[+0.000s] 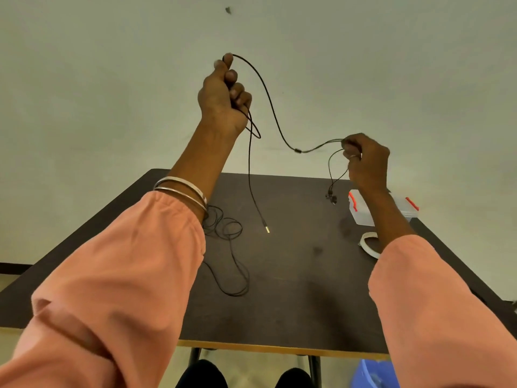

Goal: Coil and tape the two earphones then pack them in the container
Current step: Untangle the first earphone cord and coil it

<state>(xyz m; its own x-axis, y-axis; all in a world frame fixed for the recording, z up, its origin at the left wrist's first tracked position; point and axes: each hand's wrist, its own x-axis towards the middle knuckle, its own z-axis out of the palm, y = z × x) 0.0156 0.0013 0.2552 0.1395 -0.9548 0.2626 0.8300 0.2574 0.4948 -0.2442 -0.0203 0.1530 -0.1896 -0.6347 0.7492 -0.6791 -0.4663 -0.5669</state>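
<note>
A black earphone cable (270, 105) hangs in the air between both hands, above the dark table (293, 275). My left hand (223, 96) is raised high and grips the cable; a loop and the plug end (267, 228) dangle from it down toward the table. My right hand (366, 161), lower and to the right, pinches the two thin branches past the splitter, and the earbuds (331, 198) hang below it. The second earphone (226, 242) lies in a loose tangle on the table's left part, partly behind my left wrist.
A clear plastic container (363, 214) with red latches stands at the table's right, partly hidden by my right forearm. A white tape roll (368, 243) lies just in front of it. A blue bin (375, 373) sits on the floor at the lower right.
</note>
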